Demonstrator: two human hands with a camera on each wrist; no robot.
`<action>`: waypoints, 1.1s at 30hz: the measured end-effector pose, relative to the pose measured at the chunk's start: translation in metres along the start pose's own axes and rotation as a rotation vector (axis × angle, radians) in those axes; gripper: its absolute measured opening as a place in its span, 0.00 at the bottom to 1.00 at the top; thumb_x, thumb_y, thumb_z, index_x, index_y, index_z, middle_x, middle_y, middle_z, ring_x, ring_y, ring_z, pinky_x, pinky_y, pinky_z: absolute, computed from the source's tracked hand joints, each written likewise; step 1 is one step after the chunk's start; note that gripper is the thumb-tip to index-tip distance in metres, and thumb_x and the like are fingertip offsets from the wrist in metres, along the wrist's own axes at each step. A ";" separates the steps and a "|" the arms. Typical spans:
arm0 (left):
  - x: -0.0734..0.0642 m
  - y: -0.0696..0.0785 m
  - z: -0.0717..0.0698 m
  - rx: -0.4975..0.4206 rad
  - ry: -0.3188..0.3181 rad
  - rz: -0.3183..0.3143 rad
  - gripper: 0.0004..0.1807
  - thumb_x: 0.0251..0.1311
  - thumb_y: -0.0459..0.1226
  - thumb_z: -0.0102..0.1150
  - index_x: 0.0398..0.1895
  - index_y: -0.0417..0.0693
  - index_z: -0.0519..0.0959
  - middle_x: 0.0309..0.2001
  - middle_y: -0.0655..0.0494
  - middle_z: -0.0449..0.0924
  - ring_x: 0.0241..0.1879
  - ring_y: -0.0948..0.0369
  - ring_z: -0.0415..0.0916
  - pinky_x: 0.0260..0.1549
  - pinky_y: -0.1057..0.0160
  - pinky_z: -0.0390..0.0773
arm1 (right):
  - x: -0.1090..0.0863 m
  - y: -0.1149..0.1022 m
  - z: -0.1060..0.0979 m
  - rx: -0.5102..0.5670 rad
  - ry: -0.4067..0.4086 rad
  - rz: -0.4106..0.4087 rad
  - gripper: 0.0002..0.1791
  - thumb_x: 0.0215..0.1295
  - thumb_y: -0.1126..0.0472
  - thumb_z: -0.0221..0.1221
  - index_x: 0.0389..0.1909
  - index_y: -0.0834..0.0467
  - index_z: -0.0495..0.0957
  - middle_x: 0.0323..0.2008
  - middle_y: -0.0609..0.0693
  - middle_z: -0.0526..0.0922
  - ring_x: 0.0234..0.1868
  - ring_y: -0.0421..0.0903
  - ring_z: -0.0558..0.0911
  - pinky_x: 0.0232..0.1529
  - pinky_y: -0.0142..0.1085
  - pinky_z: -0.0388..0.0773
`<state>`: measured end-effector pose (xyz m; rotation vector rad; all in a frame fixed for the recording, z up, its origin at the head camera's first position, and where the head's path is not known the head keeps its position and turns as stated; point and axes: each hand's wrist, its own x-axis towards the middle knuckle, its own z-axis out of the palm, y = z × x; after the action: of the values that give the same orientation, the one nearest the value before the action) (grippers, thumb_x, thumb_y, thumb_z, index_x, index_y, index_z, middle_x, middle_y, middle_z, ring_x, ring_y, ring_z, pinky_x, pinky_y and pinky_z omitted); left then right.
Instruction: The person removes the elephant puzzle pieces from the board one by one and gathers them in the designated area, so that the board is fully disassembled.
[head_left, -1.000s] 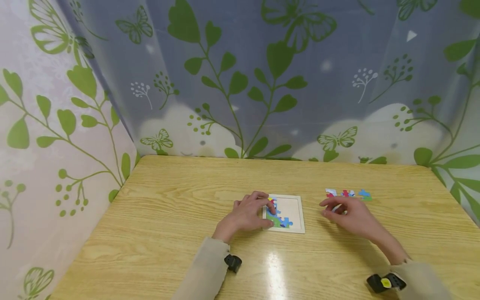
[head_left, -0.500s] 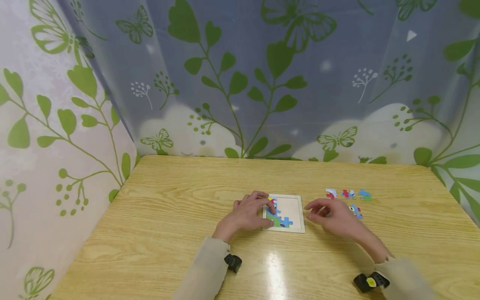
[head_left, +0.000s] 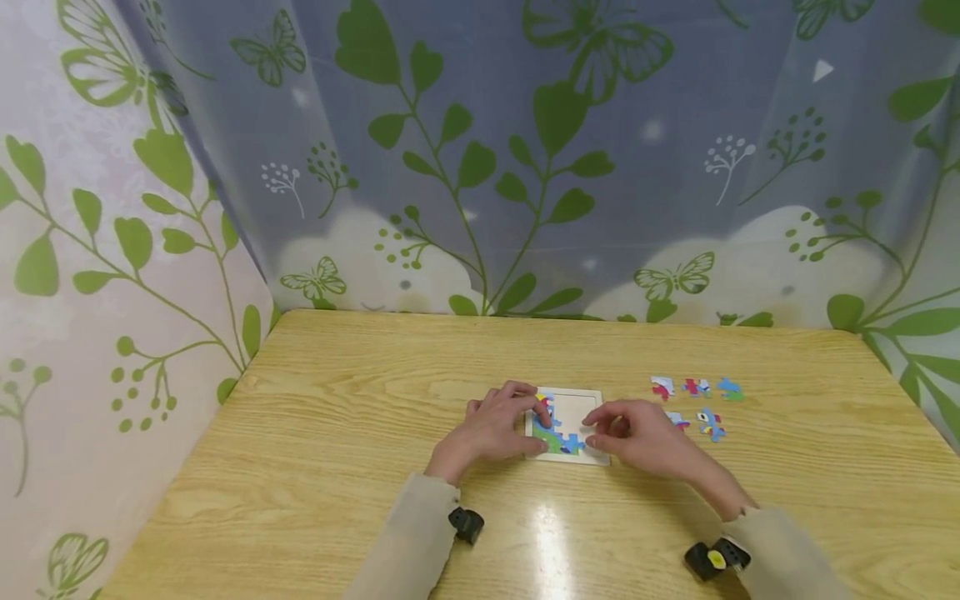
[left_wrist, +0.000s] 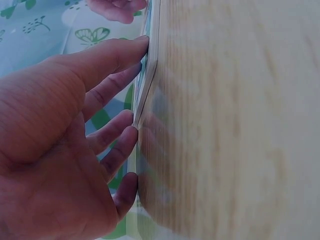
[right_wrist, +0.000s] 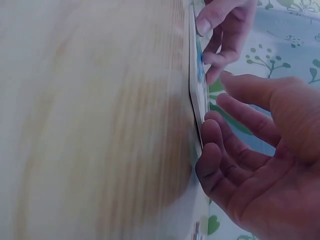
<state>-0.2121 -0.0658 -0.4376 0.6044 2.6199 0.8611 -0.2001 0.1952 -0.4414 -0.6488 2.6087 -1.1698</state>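
Observation:
A small jigsaw puzzle tray (head_left: 592, 395) with a pale rim lies on the table, its left and lower parts filled with blue and green pieces (head_left: 551, 440). My left hand (head_left: 491, 427) rests at the tray's left side. Its thumb and index finger touch the fitted pieces, while other fingertips meet the outer edge in the left wrist view. My right hand (head_left: 637, 437) is over the tray's right rim, thumb and index fingertips apart near the fitted blue piece (head_left: 573, 445). No piece shows between them in the right wrist view (right_wrist: 270, 145).
Loose jigsaw pieces lie to the right: a white and red one (head_left: 663, 387), a red and white group (head_left: 696, 388), a blue-green one (head_left: 730, 389) and one with an eye (head_left: 710, 423). Another piece (head_left: 677, 421) is partly behind my right hand. A patterned curtain (head_left: 480, 167) borders the table's (head_left: 360, 400) far edge.
My right hand has moved left from beside the loose pieces to over the tray's right side, uncovering pieces it had hidden. My left hand has stayed in place.

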 end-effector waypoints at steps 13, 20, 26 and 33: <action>0.001 -0.001 0.001 0.002 -0.004 -0.001 0.07 0.63 0.47 0.68 0.42 0.66 0.80 0.76 0.57 0.61 0.73 0.46 0.59 0.66 0.34 0.54 | 0.009 -0.008 0.009 -0.085 -0.019 -0.027 0.12 0.62 0.57 0.70 0.44 0.57 0.86 0.33 0.47 0.81 0.24 0.36 0.70 0.27 0.31 0.69; 0.001 -0.001 0.001 0.001 0.000 0.006 0.07 0.63 0.47 0.68 0.42 0.66 0.80 0.75 0.57 0.62 0.72 0.45 0.60 0.65 0.34 0.55 | 0.010 -0.009 0.011 -0.117 -0.015 -0.003 0.11 0.61 0.57 0.71 0.43 0.55 0.87 0.34 0.46 0.80 0.26 0.37 0.71 0.28 0.31 0.68; 0.001 -0.001 0.001 0.002 0.003 0.005 0.07 0.63 0.47 0.68 0.42 0.66 0.80 0.75 0.57 0.62 0.72 0.45 0.60 0.65 0.34 0.55 | 0.011 -0.009 0.012 -0.131 -0.014 -0.005 0.10 0.60 0.56 0.72 0.42 0.54 0.87 0.33 0.47 0.78 0.28 0.38 0.71 0.29 0.31 0.67; 0.000 0.000 0.000 -0.007 0.005 -0.003 0.08 0.63 0.46 0.68 0.43 0.64 0.81 0.75 0.57 0.62 0.72 0.44 0.60 0.65 0.34 0.55 | 0.011 -0.012 0.015 -0.153 0.005 -0.003 0.09 0.58 0.57 0.73 0.39 0.54 0.86 0.33 0.46 0.80 0.28 0.38 0.72 0.31 0.31 0.69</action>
<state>-0.2120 -0.0651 -0.4378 0.5975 2.6205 0.8716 -0.2012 0.1734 -0.4425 -0.6792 2.7219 -0.9799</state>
